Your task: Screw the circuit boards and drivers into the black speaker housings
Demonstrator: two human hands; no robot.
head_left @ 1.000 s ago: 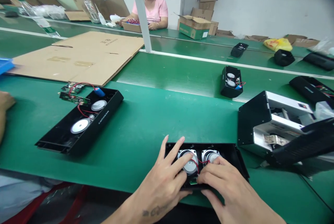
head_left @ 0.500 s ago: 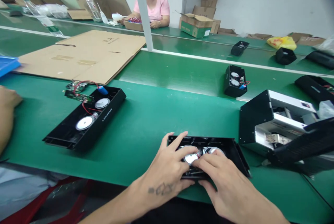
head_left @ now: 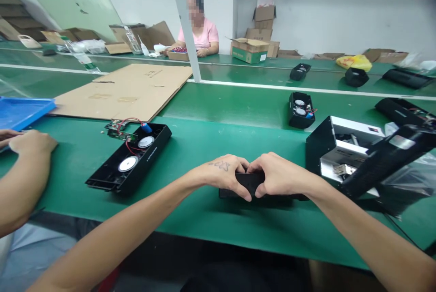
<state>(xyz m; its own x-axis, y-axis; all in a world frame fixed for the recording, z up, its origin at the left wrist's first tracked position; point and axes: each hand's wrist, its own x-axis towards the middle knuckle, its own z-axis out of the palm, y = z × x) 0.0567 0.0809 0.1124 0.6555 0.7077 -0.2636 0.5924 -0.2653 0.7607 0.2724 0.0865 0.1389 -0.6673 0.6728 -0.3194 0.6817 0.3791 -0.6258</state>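
Note:
Both hands grip a black speaker housing (head_left: 250,182) on the green bench in front of me. My left hand (head_left: 229,171) is closed on its near wall, thumb along the outside, other fingers reaching over the top edge. My right hand (head_left: 274,175) is closed on the same wall just to the right, its thumb close to the left one. The inside of this housing is hidden from here. To the left lies another open housing (head_left: 150,158) with two round white-faced drivers, a blue cylinder and a green circuit board (head_left: 121,132) on red wires hanging out.
At right stands a black-and-silver machine (head_left: 340,151), with a black housing part leaning over it. A flat cardboard sheet (head_left: 129,87) and blue tray (head_left: 25,112) lie left. A co-worker's hand (head_left: 32,142) is at the left edge; another person sits across.
My hands have moved from the drivers inside the housing to its near wall and now grip it. The housing's inside has gone out of sight. The head view has tilted up.

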